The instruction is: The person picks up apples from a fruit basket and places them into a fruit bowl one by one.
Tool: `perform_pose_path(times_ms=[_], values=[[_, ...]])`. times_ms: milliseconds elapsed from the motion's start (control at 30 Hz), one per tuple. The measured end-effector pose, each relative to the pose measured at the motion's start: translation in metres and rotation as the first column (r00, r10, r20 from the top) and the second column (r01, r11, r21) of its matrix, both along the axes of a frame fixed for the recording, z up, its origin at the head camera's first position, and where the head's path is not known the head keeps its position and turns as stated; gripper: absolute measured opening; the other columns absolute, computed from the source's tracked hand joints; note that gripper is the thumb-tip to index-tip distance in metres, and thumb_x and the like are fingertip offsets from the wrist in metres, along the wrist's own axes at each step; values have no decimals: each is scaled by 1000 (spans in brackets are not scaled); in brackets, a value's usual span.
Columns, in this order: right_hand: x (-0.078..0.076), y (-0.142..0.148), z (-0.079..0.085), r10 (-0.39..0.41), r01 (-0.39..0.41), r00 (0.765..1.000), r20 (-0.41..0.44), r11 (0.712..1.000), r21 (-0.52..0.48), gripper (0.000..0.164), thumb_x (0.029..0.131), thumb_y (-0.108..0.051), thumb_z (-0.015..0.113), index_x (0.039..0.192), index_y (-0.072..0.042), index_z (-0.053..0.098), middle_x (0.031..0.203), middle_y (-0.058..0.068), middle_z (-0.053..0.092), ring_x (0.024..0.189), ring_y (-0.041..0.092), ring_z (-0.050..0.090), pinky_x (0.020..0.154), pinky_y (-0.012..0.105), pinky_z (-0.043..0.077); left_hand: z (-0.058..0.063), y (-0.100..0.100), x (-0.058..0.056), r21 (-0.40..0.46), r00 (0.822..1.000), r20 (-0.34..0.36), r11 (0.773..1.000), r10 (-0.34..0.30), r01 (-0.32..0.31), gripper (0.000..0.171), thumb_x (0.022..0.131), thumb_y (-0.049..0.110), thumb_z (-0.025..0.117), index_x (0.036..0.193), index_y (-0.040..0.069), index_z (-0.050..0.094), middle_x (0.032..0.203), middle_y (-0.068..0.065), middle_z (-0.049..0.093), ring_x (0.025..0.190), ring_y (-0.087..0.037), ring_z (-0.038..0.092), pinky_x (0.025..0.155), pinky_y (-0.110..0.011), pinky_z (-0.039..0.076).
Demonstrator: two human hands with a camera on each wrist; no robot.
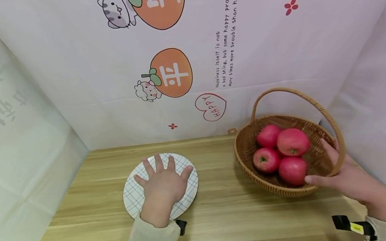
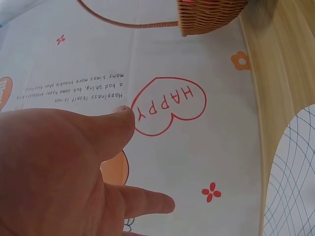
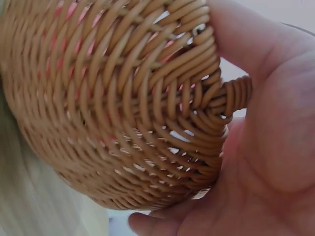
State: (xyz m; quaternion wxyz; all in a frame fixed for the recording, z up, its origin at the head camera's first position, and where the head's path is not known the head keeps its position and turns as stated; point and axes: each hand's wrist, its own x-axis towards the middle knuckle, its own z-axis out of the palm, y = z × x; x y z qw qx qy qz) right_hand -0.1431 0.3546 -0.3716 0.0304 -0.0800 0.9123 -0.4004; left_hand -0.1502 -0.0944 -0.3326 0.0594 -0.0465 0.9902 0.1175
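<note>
A wicker basket [image 1: 318, 152] with a tall arched handle stands at the right, holding several red apples [image 1: 292, 142]. My right hand [image 1: 348, 178] grips its right rim by the foot of the handle, thumb and fingertips over the edge. In the right wrist view the woven side of the basket [image 3: 113, 108] lies against that palm. My left hand [image 1: 164, 189], fingers spread wide, is over a round white plate [image 1: 134, 195] with a blue grid pattern. Whether it touches the plate cannot be told. Part of the plate [image 2: 295, 182] shows in the left wrist view.
The wood-grain tabletop [image 1: 220, 209] meets a white printed cloth backdrop [image 1: 259, 54] at its rear edge. Pale cloth walls [image 1: 21, 149] stand on the left and right, the right one close to the basket. Bare tabletop lies between plate and basket.
</note>
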Motion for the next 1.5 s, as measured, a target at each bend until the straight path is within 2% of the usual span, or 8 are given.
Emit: perform_pose_path(times_ms=[133, 300, 467, 600, 800, 1167, 1267, 1500], values=[[2, -7, 3, 16, -16, 999, 29, 1000, 7, 120, 87, -33, 79, 156, -32, -19, 159, 25, -19, 140, 48, -22, 101, 80, 0, 0, 1, 1, 5, 1000, -15, 1000, -14, 14, 79, 100, 66, 31, 156, 12, 34, 162, -25, 7, 143, -53, -9, 102, -82, 0], [3, -11, 4, 22, -21, 998, 56, 1000, -3, 120, 87, -32, 79, 156, -31, -20, 157, 28, -21, 138, 50, -24, 99, 82, 0, -1, 2, 1, 23, 999, -20, 999, -38, 38, 77, 101, 65, 33, 156, 12, 34, 162, -25, 8, 144, -51, -9, 104, -80, 1], [4, -12, 3, 34, -34, 998, 49, 999, -3, 120, 88, -32, 78, 155, -30, -21, 156, 26, -26, 138, 47, -28, 100, 81, -2, -3, 7, -5, 110, 988, -73, 983, -139, 147, 79, 98, 67, 39, 157, 14, 34, 162, -22, 14, 146, -47, -4, 109, -73, 9], [5, -11, 4, 35, -35, 999, 39, 999, 7, 120, 88, -32, 78, 155, -30, -22, 155, 26, -28, 137, 47, -29, 99, 82, -1, -2, 14, -11, 211, 937, -180, 919, -299, 334, 81, 95, 63, 53, 156, 14, 33, 161, -19, 18, 147, -43, 4, 114, -64, 15], [5, -12, 4, 43, -44, 998, 36, 999, 19, 121, 88, -31, 78, 155, -28, -22, 154, 20, -34, 136, 53, -28, 97, 84, 1, 4, 34, -25, 253, 806, -318, 775, -499, 579, 90, 89, 56, 69, 160, 30, 20, 163, -9, 16, 148, -30, 14, 115, -52, 26], [10, -14, 3, 42, -44, 999, 28, 997, 70, 118, 88, -30, 77, 156, -25, -19, 150, 13, -43, 131, 65, -21, 89, 87, 11, 2, 105, -34, 321, 650, -388, 566, -653, 760, 97, 84, 49, 77, 160, 36, 18, 164, 9, 10, 144, -17, 27, 110, -34, 37], [10, -15, 4, 41, -43, 999, 31, 997, 66, 119, 88, -30, 78, 156, -25, -19, 150, 16, -43, 130, 66, -22, 89, 87, 12, -2, 121, -38, 320, 628, -401, 540, -667, 778, 98, 84, 51, 76, 160, 37, 16, 164, 13, 6, 141, -15, 32, 107, -29, 38], [11, -15, 5, 37, -41, 998, 44, 996, 82, 119, 88, -32, 77, 156, -25, -19, 149, 20, -42, 129, 69, -18, 88, 87, 15, -3, 153, -54, 376, 645, -363, 527, -673, 762, 97, 83, 48, 79, 159, 39, 19, 162, 19, 5, 144, -8, 23, 108, -26, 35]])
